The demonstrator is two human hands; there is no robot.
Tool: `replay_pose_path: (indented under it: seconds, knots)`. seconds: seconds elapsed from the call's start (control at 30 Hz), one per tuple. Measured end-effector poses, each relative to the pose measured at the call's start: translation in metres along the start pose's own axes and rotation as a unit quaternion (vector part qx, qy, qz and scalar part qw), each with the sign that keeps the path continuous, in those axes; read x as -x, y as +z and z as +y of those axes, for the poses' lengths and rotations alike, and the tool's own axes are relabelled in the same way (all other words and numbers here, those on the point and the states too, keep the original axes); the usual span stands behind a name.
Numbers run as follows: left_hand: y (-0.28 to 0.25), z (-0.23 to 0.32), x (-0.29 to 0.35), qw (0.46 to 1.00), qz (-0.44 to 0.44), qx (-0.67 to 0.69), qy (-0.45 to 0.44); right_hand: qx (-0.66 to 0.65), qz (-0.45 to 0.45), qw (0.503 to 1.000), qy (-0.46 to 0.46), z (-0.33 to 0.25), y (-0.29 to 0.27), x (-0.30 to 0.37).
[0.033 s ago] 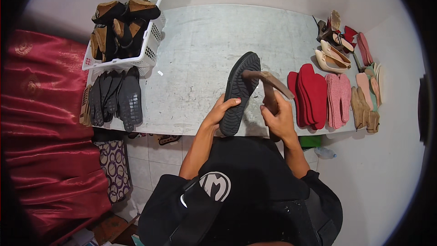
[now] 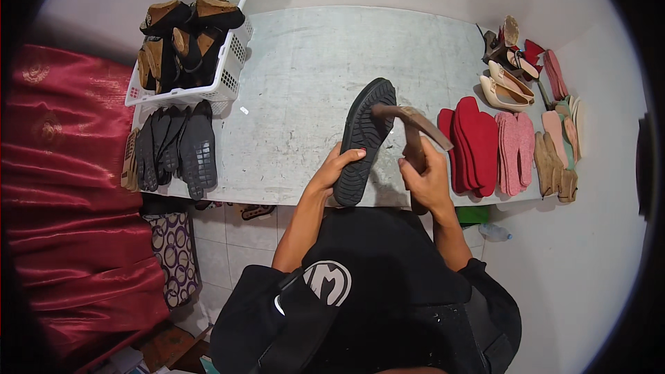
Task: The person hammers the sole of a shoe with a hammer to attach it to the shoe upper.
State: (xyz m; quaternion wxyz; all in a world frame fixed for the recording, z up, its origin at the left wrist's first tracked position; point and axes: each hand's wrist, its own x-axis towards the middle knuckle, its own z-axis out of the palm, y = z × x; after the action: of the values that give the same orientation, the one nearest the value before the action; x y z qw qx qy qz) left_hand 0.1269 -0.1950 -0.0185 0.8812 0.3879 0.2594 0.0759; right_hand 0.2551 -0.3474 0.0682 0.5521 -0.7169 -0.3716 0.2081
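Observation:
My left hand [image 2: 339, 168] grips a black shoe [image 2: 363, 123] by its lower left edge, thumb over the ridged sole, which faces up toward me. The shoe is tilted, with one end up and to the right; its upper is hidden. In my right hand [image 2: 429, 179] is a hammer [image 2: 413, 119], my fingers closed round its wooden handle. One rounded end of the brown hammer head lies over the upper part of the sole, seemingly touching it. The head's flat end points right, toward red insole shapes [image 2: 474, 145].
Left on the table [image 2: 291, 62], a white basket [image 2: 225, 83] holds several black shoes with brown soles; dark soles [image 2: 197, 152] lie before it. To the right are pink insole shapes [image 2: 515, 152], beige flats [image 2: 504, 90] and tan pieces [image 2: 551, 166]. A red curtain [image 2: 76, 194] hangs at left.
The hammer has shifted slightly to the right and its head has turned a little. My right hand moved slightly right with it. The shoe and my left hand are almost unchanged.

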Motion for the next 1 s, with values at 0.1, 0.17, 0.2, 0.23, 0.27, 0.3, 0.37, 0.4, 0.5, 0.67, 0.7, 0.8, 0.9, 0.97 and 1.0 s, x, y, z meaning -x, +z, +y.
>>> replay_pose_path:
  seconds: [0.1, 0.17, 0.2, 0.23, 0.27, 0.3, 0.37, 0.4, 0.5, 0.67, 0.7, 0.8, 0.9, 0.97, 1.0]
  knots:
    - [0.000, 0.005, 0.002, 1.000, -0.003, -0.006, 0.015, -0.010, 0.009, 0.999, 0.033, 0.006, -0.004, -0.001]
    - [-0.001, 0.006, 0.002, 1.000, -0.002, -0.013, 0.023, 0.010, -0.002, 0.997, 0.070, 0.008, -0.006, -0.002]
    - [-0.003, 0.006, 0.001, 1.000, -0.009, -0.018, 0.015, 0.011, -0.001, 0.998, 0.070, 0.010, -0.007, -0.001]
    - [-0.005, 0.006, 0.000, 1.000, -0.015, -0.024, 0.006, 0.008, 0.009, 0.998, 0.061, 0.012, -0.005, -0.001]
    - [-0.006, 0.006, -0.001, 1.000, -0.016, -0.024, 0.006, 0.005, 0.020, 0.998, 0.052, 0.013, -0.004, -0.001]
    - [-0.007, 0.007, -0.002, 1.000, -0.003, -0.021, 0.000, 0.004, 0.021, 0.998, 0.052, 0.013, -0.004, -0.001]
    - [-0.009, 0.008, -0.003, 1.000, 0.011, -0.016, -0.004, -0.025, 0.021, 0.999, 0.037, 0.011, -0.004, 0.000]
    - [-0.012, 0.009, -0.003, 1.000, 0.005, 0.003, -0.007, -0.025, 0.020, 0.999, 0.037, 0.010, -0.002, 0.001]
    - [-0.018, 0.010, -0.005, 1.000, -0.008, 0.021, -0.006, 0.014, 0.011, 1.000, 0.019, 0.009, 0.004, 0.006]
    - [-0.020, 0.010, -0.009, 1.000, 0.005, 0.030, -0.006, 0.040, 0.010, 0.999, 0.015, 0.016, 0.015, 0.004]
    - [-0.020, 0.011, -0.010, 0.999, 0.014, 0.028, -0.006, 0.004, -0.014, 0.996, 0.089, 0.014, 0.014, 0.005]
    - [-0.020, 0.022, -0.012, 0.999, 0.024, 0.025, 0.002, 0.051, -0.046, 0.994, 0.080, 0.001, 0.012, 0.008]
    - [-0.013, 0.034, -0.014, 1.000, 0.016, 0.007, 0.016, 0.050, -0.029, 0.998, 0.005, 0.007, 0.019, 0.016]
    - [-0.012, 0.035, -0.017, 0.997, 0.049, -0.027, 0.057, 0.073, -0.034, 0.997, -0.007, 0.006, 0.026, 0.013]
    - [-0.012, 0.035, -0.017, 0.997, 0.050, -0.026, 0.058, 0.096, -0.036, 0.995, -0.018, 0.006, 0.027, 0.011]
